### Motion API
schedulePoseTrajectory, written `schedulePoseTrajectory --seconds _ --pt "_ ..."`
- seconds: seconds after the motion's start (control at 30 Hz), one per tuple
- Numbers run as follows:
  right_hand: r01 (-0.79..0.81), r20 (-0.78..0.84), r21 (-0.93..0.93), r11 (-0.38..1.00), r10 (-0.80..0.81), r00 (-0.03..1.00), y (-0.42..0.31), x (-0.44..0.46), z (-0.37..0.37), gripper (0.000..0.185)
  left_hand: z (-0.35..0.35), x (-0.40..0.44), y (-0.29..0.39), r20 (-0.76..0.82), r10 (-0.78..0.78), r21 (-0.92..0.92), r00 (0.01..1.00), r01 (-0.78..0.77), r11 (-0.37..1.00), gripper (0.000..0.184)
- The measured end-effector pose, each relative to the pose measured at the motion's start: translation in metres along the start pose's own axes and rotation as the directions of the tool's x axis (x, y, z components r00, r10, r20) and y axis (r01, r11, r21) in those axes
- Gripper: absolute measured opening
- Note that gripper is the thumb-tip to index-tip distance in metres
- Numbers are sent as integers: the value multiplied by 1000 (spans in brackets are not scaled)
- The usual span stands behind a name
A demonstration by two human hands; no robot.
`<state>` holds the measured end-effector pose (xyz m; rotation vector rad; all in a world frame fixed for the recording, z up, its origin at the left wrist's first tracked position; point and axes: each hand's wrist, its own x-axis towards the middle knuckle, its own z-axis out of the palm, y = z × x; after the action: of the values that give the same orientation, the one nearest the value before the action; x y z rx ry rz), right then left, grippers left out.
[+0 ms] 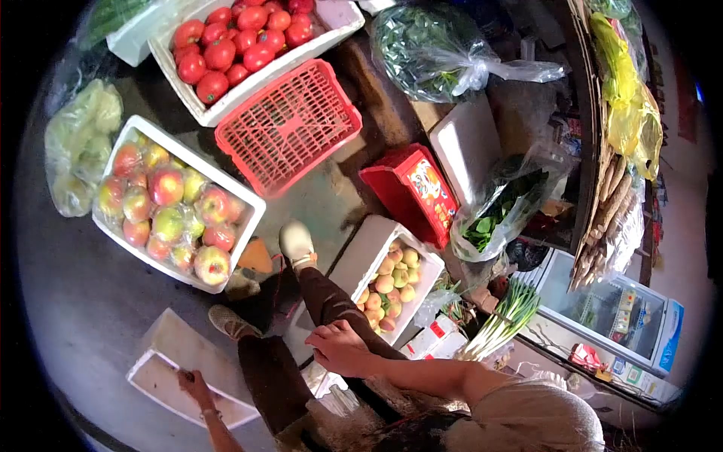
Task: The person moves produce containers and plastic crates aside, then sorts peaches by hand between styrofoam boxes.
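At the lower left, my left hand grips the rim of a white foam box, which stands tilted on the floor. The box's inside is only partly visible. My right hand is over my dark trouser leg near the knee, with its fingers loosely bent and somewhat apart; nothing shows in it. Just beyond that leg stands a foam box of yellow-red fruit. Both of my shoes show on the floor between the boxes.
A foam box of wrapped apples stands at the left. Red tomatoes fill a box at the top, beside a red crate. A red box, bagged greens, green onions and a glass-topped cooler lie rightward.
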<state>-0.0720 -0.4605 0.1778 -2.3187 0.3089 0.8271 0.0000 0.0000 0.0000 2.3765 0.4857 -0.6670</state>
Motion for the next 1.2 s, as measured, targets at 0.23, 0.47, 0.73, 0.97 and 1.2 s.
schedulePoseTrajectory --seconds 0.23,0.47,0.73,0.97,1.2 --pt "15 -54 38 999 -13 998 13 7 -23 24 -34 -114 363 -65 426 283 902 -393 875 15" --pt "-52 37 81 995 49 998 21 8 -52 34 84 -145 550 367 806 286 464 -881 377 64" --pt "-121 -42 510 852 166 985 37 9 -67 43 219 -129 661 604 728 146 325 -943 299 65" --pt "-115 52 323 939 103 993 53 10 -71 47 240 -109 584 502 772 156 391 -918 364 69" --pt "-132 -138 592 795 261 955 64 21 -67 30 209 -76 463 641 484 315 596 -779 543 46"
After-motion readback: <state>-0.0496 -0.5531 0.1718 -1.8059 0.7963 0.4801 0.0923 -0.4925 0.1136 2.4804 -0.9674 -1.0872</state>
